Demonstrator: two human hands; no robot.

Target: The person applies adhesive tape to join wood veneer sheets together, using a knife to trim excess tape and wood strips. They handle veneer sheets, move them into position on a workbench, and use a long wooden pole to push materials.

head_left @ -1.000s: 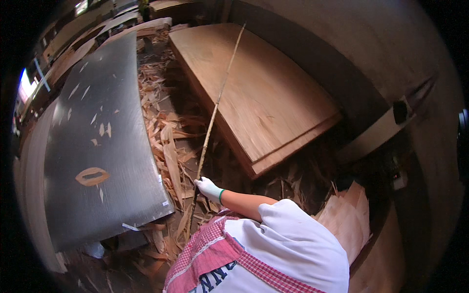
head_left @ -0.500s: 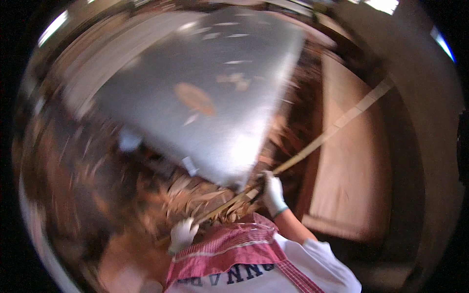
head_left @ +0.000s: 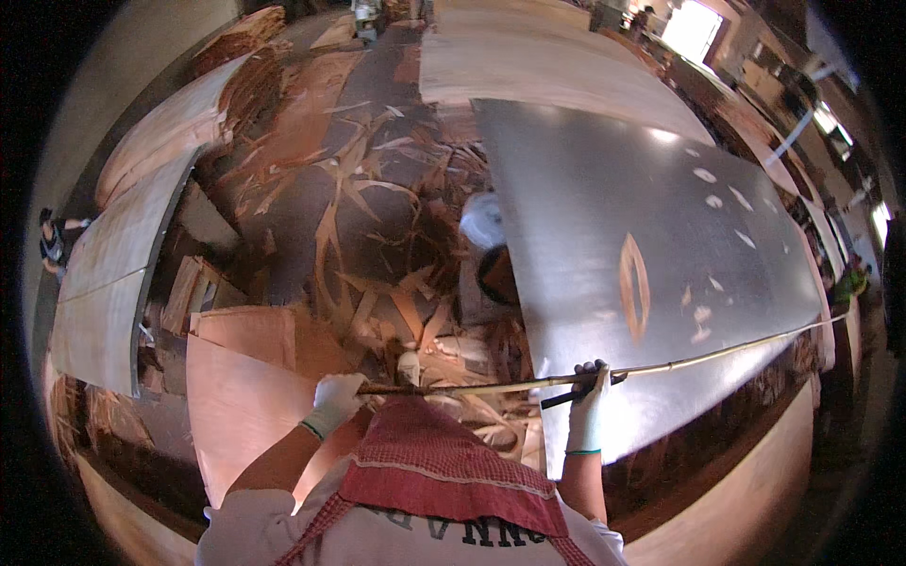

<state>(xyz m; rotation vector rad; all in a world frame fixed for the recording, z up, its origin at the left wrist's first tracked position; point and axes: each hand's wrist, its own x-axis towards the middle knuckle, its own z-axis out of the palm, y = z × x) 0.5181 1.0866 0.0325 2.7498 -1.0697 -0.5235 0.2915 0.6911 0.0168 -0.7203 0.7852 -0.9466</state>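
A long thin bamboo pole point(head_left: 491, 388) runs level in front of my waist, its far tip reaching out to the right over the metal-topped table point(head_left: 585, 189). White-gloved, my left hand point(head_left: 337, 400) is closed round its darker left end. My right hand point(head_left: 589, 407), gloved in white with dark fingertips, grips the pole further along, at the table's near edge. A dark strip-like tool point(head_left: 563, 399) sticks out from the same right hand; its kind I cannot make out. On the tabletop lie an oval wood veneer patch point(head_left: 634, 288) and several small pale scraps.
Torn veneer strips point(head_left: 354, 198) litter the floor ahead. Veneer sheets point(head_left: 241, 406) lie at my left, and a stack of sheets point(head_left: 132, 274) stands further left with a person point(head_left: 55, 247) behind it. A larger pale stack point(head_left: 528, 47) sits beyond the table.
My view has swung left, so the table now sits at the right. The pole has gone from slanting up rightward to nearly level, with both hands still on it and spread wider.
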